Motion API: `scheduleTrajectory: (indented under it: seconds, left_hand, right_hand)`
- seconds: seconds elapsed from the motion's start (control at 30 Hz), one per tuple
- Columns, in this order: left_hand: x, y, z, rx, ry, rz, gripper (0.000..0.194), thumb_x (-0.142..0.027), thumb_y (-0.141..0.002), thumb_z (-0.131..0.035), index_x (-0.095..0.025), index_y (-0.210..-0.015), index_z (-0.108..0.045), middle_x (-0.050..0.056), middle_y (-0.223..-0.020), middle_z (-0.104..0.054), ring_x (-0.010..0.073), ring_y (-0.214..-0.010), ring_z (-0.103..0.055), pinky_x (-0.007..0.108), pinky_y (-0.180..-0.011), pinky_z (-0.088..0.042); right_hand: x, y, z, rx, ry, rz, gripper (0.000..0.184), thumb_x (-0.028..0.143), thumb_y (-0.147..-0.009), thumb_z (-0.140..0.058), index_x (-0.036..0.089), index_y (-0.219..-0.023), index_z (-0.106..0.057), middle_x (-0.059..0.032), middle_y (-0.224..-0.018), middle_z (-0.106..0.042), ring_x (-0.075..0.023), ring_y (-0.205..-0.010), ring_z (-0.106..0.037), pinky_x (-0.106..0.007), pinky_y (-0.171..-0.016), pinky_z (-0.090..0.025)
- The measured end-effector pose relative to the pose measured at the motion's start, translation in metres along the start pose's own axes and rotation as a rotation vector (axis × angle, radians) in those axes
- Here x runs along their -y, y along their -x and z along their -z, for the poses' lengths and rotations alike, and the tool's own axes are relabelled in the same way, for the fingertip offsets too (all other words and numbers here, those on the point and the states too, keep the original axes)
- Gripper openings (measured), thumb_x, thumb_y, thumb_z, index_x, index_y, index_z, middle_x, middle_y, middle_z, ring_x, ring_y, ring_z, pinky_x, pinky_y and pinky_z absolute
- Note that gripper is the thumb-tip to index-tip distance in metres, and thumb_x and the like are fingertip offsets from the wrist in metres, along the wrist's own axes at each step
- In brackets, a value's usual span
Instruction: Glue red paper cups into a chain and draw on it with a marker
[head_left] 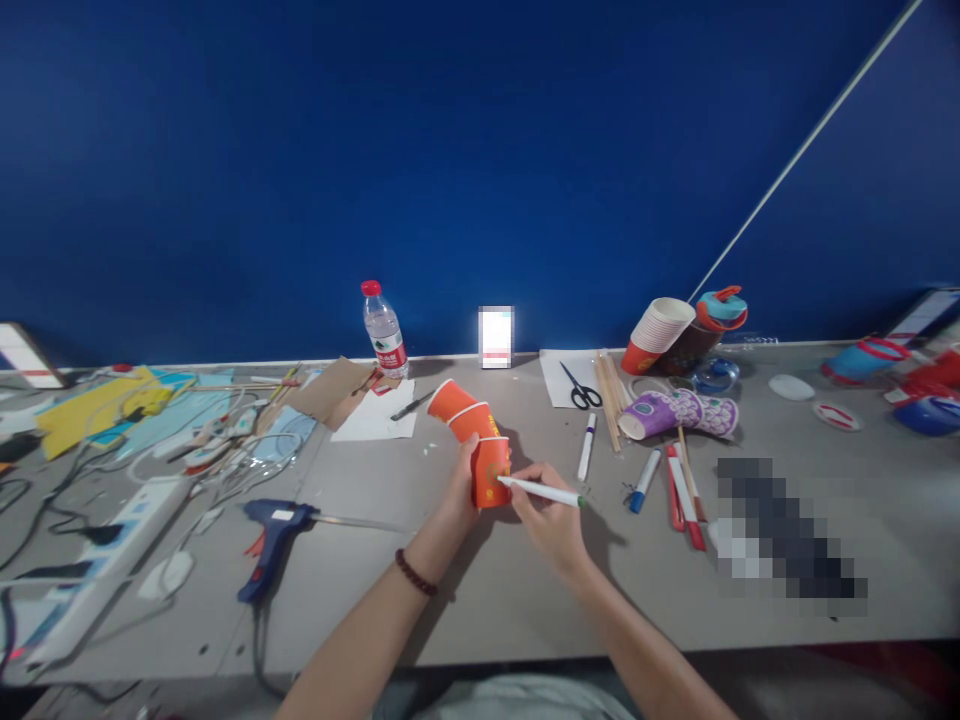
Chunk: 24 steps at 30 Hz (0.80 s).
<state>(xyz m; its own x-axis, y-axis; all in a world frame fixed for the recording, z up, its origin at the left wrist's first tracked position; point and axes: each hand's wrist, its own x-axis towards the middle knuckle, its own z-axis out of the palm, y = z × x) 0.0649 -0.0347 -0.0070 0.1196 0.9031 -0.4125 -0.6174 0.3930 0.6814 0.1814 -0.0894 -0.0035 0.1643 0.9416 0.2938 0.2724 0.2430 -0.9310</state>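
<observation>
Orange cup chain [471, 424] above counter [330, 570], long axis slanting from near end between hands to far end, leftward. Left hand [456, 492] nearer, fingers clamped on nearest cup's left side. Right hand [553, 525] just right of it, fingers pinching marker [546, 491], tip pointing left, at cup's face; contact unclear.

Three joined orange cups [491, 465], one green marker [546, 492], two red markers [697, 536], one glue gun [278, 535]

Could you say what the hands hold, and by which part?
Left hand: orange cups, by the nearest cup's side. Right hand: white marker, near its tip.
</observation>
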Motion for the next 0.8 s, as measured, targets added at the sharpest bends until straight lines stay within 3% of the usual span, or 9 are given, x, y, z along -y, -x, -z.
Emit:
scheduleTrajectory:
  seconds: [0.43, 0.8]
  left_hand:
    - [-0.0022, 0.0023, -0.0023, 0.001, 0.001, -0.001, 0.047, -0.054, -0.077, -0.060, -0.009, -0.087, -0.069, 0.012, -0.078, -0.070, 0.0195, -0.069, -0.065, 0.029, -0.069, -0.051]
    - [-0.0009, 0.0014, -0.0012, 0.016, 0.005, -0.023, 0.044, -0.053, -0.077, -0.060, -0.010, -0.088, -0.067, 0.012, -0.082, -0.071, 0.0198, -0.072, -0.066, 0.029, -0.069, -0.053]
  right_hand:
    - [0.0027, 0.0003, -0.0014, -0.037, -0.014, -0.017, 0.012, 0.030, -0.084, -0.059, 0.019, -0.083, -0.064, -0.0018, -0.069, -0.064, -0.0141, -0.059, -0.056, -0.024, -0.053, -0.046]
    - [0.0005, 0.0003, 0.0003, 0.000, -0.008, -0.014, 0.010, 0.028, -0.082, -0.060, 0.019, -0.079, -0.064, -0.0019, -0.070, -0.065, -0.0161, -0.063, -0.059, -0.026, -0.058, -0.048]
